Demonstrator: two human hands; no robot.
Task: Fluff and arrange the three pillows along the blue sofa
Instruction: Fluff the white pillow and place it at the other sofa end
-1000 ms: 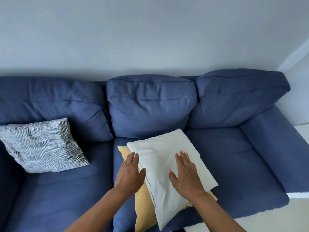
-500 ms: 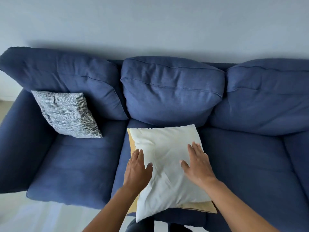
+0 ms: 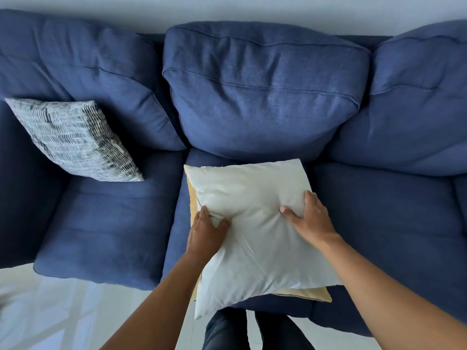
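A white pillow (image 3: 252, 223) lies flat on the middle seat of the blue sofa (image 3: 262, 97). Under it is a yellow pillow (image 3: 303, 294), showing only along its left edge and at its front right corner. My left hand (image 3: 206, 232) pinches the white pillow's left side, fingers curled into the fabric. On the pillow's right edge my right hand (image 3: 308, 218) grips the fabric too. A black-and-white patterned pillow (image 3: 73, 137) leans against the left back cushion.
The sofa's left seat (image 3: 101, 223) and right seat (image 3: 391, 236) hold nothing else. A pale glossy floor (image 3: 63, 311) lies in front of the sofa. My legs in dark trousers (image 3: 227, 329) stand against the sofa's front edge.
My hands went from lying flat on the white pillow to gripping its fabric on both sides. The view has come closer and turned further down.
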